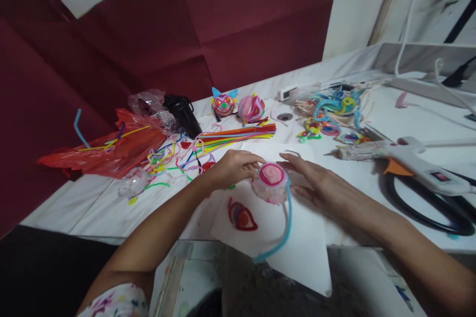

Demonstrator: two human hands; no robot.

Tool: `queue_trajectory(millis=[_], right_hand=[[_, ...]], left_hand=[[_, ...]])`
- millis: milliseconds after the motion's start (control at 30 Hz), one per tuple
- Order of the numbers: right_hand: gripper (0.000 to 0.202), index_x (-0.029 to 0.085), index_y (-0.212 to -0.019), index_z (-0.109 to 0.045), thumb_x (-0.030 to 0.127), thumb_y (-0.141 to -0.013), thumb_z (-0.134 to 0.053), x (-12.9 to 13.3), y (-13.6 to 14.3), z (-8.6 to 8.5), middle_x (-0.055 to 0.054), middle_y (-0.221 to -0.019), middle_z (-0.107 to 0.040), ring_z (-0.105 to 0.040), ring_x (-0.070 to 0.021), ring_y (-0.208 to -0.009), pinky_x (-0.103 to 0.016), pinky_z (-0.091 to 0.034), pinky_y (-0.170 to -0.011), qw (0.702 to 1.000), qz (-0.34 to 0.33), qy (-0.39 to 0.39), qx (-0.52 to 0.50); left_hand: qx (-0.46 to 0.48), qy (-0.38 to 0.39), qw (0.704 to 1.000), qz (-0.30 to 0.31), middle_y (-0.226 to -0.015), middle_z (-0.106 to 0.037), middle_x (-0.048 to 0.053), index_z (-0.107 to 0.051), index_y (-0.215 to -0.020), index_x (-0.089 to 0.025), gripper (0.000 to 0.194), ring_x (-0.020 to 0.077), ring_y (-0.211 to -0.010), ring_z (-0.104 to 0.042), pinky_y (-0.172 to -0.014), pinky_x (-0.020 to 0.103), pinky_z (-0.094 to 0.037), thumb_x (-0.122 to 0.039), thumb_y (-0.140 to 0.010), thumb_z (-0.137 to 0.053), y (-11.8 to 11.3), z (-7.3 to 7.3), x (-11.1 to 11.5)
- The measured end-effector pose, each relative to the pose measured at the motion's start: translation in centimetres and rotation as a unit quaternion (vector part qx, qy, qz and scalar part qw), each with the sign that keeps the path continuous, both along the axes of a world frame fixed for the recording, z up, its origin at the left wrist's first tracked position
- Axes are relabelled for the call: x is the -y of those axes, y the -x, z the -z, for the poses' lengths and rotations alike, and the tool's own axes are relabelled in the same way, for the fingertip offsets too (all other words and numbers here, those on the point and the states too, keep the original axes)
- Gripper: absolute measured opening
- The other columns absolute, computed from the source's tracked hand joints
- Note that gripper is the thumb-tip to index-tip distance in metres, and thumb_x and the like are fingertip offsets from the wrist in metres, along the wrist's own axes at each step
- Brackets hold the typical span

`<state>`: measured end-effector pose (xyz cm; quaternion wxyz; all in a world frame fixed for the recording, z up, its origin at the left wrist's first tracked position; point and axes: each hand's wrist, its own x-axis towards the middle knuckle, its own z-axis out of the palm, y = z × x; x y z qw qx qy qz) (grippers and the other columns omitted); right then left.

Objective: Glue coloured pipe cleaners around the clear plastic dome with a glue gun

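Observation:
A clear, rounded plastic piece (270,192) stands on a white sheet of paper in front of me. On its top lies a pink coil of pipe cleaner (273,174) with a darker pink ring. My left hand (238,166) has its fingers closed against the left side of the plastic piece. Close by its right side is my right hand (316,178), thumb and fingers apart. A light blue pipe cleaner (289,220) runs down from the right side of the coil and curves toward me. Left of it, a red eye-shaped pipe-cleaner piece (242,217) lies flat on the paper.
A glue gun (427,166) and black-handled scissors (427,208) lie at right. Behind are two decorated balls (224,104), a pipe-cleaner bundle (238,132) and a coloured pile (340,109). At left are a red plastic bag (111,151) and a black container (183,113).

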<state>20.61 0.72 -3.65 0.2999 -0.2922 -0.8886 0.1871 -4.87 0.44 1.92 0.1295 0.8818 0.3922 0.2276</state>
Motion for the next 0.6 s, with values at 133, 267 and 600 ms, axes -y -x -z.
queue_trajectory(millis=[133, 267, 600], right_hand=[[0.061, 0.026, -0.148, -0.021, 0.027, -0.092, -0.046, -0.2, -0.1, 0.0, -0.013, -0.134, -0.055, -0.057, -0.0249, -0.117, -0.047, -0.051, -0.094, 1.000, -0.013, 0.011, -0.009], [0.058, 0.026, -0.147, -0.023, 0.034, -0.095, -0.046, -0.1, 0.1, -0.1, -0.013, -0.133, -0.056, -0.058, -0.0254, -0.116, -0.046, -0.051, -0.093, 1.000, -0.005, 0.014, -0.016], [0.058, 0.025, -0.148, -0.018, 0.029, -0.096, -0.042, -1.4, 0.7, -0.1, -0.013, -0.134, -0.055, -0.057, -0.0267, -0.115, -0.048, -0.049, -0.091, 0.999, -0.042, -0.019, 0.014]], left_hand=[[-0.003, 0.046, 0.998, 0.040, -0.115, -0.065, 0.013, -0.067, -0.116, -0.017, 0.040, 0.0187, -0.097, -0.065, -0.075, 0.025, -0.055, -0.017, -0.076, -0.072, 0.5, 0.2, -1.1], [-0.008, 0.105, 0.991, 0.086, -0.141, -0.051, 0.013, -0.057, -0.130, -0.022, 0.047, 0.0244, -0.129, -0.049, -0.101, 0.035, -0.046, -0.025, -0.084, -0.065, 0.8, 0.6, -1.6], [0.030, 0.068, 0.996, 0.051, -0.130, -0.061, 0.012, -0.053, -0.134, -0.023, 0.045, 0.0237, -0.121, -0.057, -0.103, 0.038, -0.045, -0.039, -0.092, -0.054, 1.2, 1.9, 0.6]])
